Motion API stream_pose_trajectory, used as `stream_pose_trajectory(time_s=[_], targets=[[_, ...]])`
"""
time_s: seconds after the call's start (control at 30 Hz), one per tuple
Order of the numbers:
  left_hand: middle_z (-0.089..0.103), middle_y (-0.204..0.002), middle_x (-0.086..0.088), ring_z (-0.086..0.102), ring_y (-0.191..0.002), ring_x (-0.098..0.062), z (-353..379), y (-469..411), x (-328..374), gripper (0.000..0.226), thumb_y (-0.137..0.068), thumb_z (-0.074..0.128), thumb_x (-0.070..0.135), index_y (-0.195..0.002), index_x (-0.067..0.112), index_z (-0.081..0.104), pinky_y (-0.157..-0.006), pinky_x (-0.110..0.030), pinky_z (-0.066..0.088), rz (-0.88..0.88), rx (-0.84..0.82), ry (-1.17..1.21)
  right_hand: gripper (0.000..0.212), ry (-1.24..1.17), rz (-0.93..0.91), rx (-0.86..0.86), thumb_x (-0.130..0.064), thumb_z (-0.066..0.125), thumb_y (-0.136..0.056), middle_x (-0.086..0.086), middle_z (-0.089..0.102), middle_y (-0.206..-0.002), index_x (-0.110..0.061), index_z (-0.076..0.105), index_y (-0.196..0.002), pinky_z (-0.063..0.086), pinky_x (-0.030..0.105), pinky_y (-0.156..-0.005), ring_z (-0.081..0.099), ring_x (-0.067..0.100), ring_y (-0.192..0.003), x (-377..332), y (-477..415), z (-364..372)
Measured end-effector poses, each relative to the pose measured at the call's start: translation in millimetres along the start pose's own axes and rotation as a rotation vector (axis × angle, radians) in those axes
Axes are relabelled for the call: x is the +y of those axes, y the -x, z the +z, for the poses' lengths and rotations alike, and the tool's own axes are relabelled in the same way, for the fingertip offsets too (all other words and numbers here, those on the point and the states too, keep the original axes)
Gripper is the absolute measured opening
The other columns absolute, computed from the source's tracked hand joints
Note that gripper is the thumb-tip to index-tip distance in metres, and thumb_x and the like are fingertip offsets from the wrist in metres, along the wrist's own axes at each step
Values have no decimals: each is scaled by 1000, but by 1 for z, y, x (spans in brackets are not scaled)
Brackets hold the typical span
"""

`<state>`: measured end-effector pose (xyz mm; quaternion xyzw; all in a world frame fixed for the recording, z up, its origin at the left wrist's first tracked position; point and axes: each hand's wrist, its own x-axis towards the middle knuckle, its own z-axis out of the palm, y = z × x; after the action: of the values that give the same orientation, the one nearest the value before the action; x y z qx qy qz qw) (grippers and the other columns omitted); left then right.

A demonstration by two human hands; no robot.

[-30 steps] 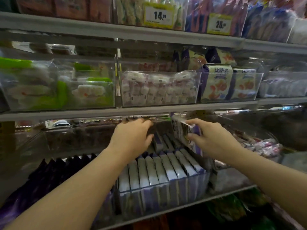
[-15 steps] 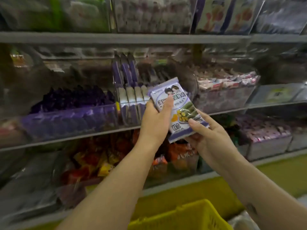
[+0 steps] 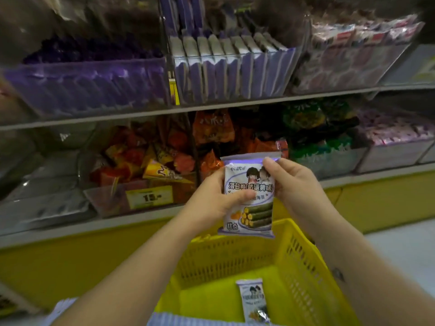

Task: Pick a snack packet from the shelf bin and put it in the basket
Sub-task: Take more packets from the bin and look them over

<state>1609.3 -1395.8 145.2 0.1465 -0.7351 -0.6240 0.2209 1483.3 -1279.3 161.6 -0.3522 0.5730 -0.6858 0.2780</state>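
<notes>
Head view: we have brought the snack packet [image 3: 249, 196] from the shelf bin [image 3: 235, 74], upper centre, down to mid-frame. Our left hand [image 3: 211, 198] and right hand [image 3: 294, 182] grip its sides above the basket [image 3: 303, 262]; we judge only the drop remains.

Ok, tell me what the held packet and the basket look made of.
Held packet: thin printed plastic film, probably glossy; it has a light sheen and a crimped, sealed top edge.
Basket: yellow moulded plastic, seemingly rigid; the walls are slotted and the colour is uniform.

Glossy plastic snack packet [image 3: 249, 194]; matt, slotted yellow plastic basket [image 3: 303, 267]; clear plastic bins [image 3: 235, 74].
</notes>
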Motion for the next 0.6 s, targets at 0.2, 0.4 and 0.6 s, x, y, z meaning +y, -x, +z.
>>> stream_pose_trajectory(time_s=[0.2,0.4,0.6], targets=[[75,-101,0,72,-90,-14,-6,2,-23,37,-68,70,45,-102,31,68,-72,-28,57,-51,196,149,24,-24,66,1,-39,66,-77,8,76,-92,-23,77,-92,56,24,-66,73,21,-83,39,4,13],[77,-86,-2,73,-77,-14,-14,-1,-30,36,-63,74,34,-96,22,72,-59,-20,54,-169,253,319,31,-91,142,51,-40,66,-74,14,75,-94,-18,77,-93,56,29,-69,73,24,-86,59,1,22],[76,-81,-6,70,-69,-13,-24,-4,-33,11,-84,66,20,-93,16,72,-59,-22,54,-270,235,380,40,-265,232,94,-39,63,-78,22,72,-101,-6,75,-97,57,42,-81,70,34,-98,72,-5,26]])
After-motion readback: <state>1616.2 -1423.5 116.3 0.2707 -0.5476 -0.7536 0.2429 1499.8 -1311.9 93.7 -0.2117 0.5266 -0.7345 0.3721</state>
